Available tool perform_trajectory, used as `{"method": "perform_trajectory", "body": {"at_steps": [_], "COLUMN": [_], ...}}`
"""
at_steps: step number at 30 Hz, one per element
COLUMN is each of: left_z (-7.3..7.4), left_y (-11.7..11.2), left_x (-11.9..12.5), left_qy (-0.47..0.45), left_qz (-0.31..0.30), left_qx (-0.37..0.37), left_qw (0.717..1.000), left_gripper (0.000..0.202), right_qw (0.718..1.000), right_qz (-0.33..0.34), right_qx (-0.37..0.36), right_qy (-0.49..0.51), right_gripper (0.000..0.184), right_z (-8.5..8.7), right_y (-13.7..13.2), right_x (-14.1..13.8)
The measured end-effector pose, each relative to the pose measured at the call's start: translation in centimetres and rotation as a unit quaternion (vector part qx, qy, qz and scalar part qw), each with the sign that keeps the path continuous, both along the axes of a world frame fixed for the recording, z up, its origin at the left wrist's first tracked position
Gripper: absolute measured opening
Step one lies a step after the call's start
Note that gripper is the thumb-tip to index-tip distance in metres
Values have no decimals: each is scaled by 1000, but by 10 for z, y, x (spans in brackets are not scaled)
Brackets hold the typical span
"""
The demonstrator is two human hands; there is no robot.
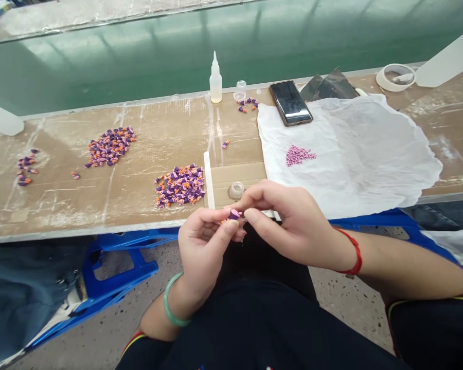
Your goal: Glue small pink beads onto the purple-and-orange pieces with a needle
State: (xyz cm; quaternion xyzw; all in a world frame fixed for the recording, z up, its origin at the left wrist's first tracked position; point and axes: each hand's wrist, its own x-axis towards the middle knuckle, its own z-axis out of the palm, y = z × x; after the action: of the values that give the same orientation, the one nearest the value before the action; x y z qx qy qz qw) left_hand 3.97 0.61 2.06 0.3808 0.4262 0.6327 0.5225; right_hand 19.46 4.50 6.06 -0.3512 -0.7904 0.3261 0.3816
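Note:
My left hand [206,244] is curled closed and pinches a small purple and orange piece [234,214] between thumb and fingers, just below the bench's front edge. My right hand [283,221] meets it from the right, fingers pressed together on the same piece. A green bangle is on my left wrist, a red cord on my right. The nearest pile of purple and orange pieces [180,185] lies on the bench just beyond my left hand. A small clear cap [236,190] sits right above my fingers.
Another larger pile [111,145] and a small cluster [26,168] lie to the left. A glue bottle [215,81], a phone [290,102], a white sheet [370,154] with pink beads [299,155] and a tape roll [395,77] sit further back. Blue stools [116,272] stand below.

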Motion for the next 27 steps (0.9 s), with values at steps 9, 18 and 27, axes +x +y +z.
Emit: {"method": "perform_trajectory", "body": {"at_steps": [9,18,27], "left_z": [-5,5,9], "left_y": [0,8,9], "left_x": [-7,-7,-1], "left_qy": [96,156,86], "left_qz": [-2,-21,-66], "left_qx": [81,113,-1], "left_qw": [992,981,994], "left_gripper": [13,9,35], "right_qw": [999,999,989], "right_qz": [27,30,28], "right_qx": [-25,-8,108], "right_qy": [-3,-33,-91], "right_gripper": [14,16,12], "right_z": [7,9,-10], "right_y": [8,10,14], "right_x": [7,12,23]}}
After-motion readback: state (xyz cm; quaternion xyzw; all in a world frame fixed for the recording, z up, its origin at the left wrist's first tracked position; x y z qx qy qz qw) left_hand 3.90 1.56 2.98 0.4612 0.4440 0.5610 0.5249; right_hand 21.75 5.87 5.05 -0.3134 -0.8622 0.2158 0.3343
